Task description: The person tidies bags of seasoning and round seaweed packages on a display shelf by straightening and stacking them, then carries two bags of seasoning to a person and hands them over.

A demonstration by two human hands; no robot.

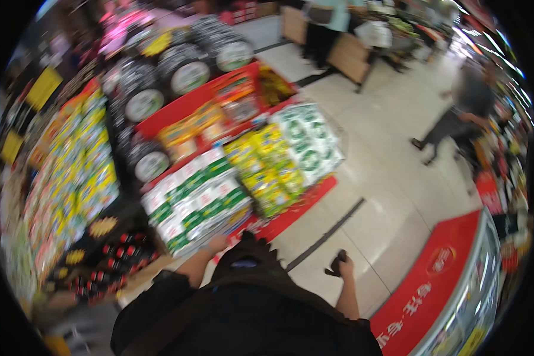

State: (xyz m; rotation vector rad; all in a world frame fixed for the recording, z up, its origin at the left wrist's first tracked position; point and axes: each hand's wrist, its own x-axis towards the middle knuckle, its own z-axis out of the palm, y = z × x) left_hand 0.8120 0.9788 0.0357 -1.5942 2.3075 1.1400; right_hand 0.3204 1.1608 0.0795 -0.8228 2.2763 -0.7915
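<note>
My left hand point(218, 244) is beside the near corner of a stack of white-and-green packs point(198, 198); whether it touches them is not clear, and its fingers are blurred. In my right hand point(347, 266) is a small dark object point(336, 263), too blurred to name, held above the tiled floor. Yellow packs point(267, 169) and white packs with green round prints point(309, 142) are stacked beyond my left hand. Behind them, a red display bin point(178, 115) contains orange packets point(196, 129).
A red-fronted glass display case point(431, 276) curves along the right. Bottles with red caps point(120, 251) stand at the lower left. Dark wrapped packs with round labels point(190, 76) are piled behind the bin. A person point(467, 98) is in the aisle; another point(327, 31) stands near wooden panels point(349, 57).
</note>
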